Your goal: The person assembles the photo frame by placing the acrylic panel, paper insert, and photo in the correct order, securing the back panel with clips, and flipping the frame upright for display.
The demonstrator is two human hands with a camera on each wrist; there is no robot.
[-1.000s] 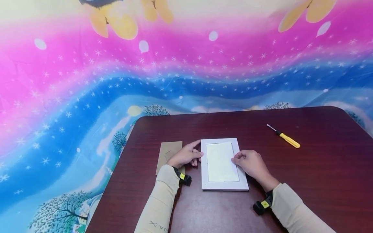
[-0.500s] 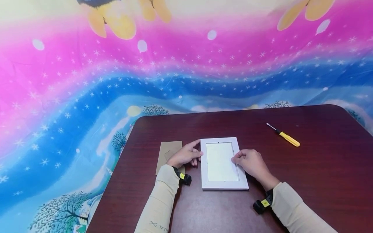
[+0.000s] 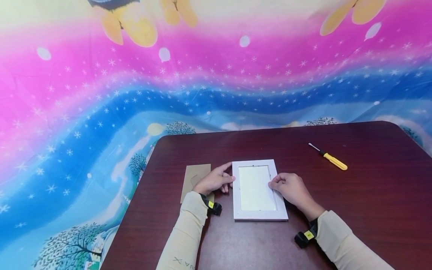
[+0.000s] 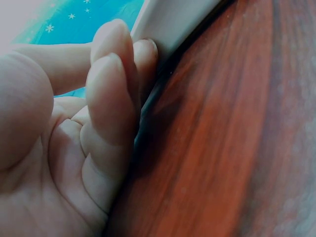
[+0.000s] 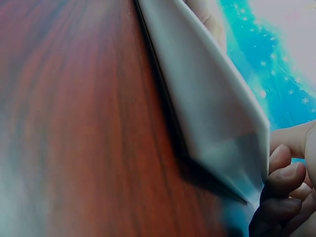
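A white picture frame (image 3: pixel 249 215) lies on the table, a white sheet (image 3: pixel 257 189) flat inside its opening. Small dark tabs show along the opening's inner edge. My left hand (image 3: pixel 216 179) rests against the frame's left side, thumb at the edge and index finger stretched to the far corner. In the left wrist view its bent fingertips (image 4: pixel 111 74) are beside the frame's side wall (image 4: pixel 173 24). My right hand (image 3: pixel 291 189) has thumb and index finger together at the sheet's right edge. The right wrist view shows its curled fingers (image 5: pixel 289 177) beside the frame's corner.
A brown backing board (image 3: pixel 195 174) with a small flap lies left of the frame, partly under my left hand and wrist. A screwdriver (image 3: pixel 334 161) with a yellow handle lies at the far right of the dark red table (image 3: pixel 371 195). A colourful cloth (image 3: pixel 216 75) hangs behind.
The white sheet, which sat slightly askew over the opening's edges, has settled flat and straight inside the frame. Both hands stay almost where they were.
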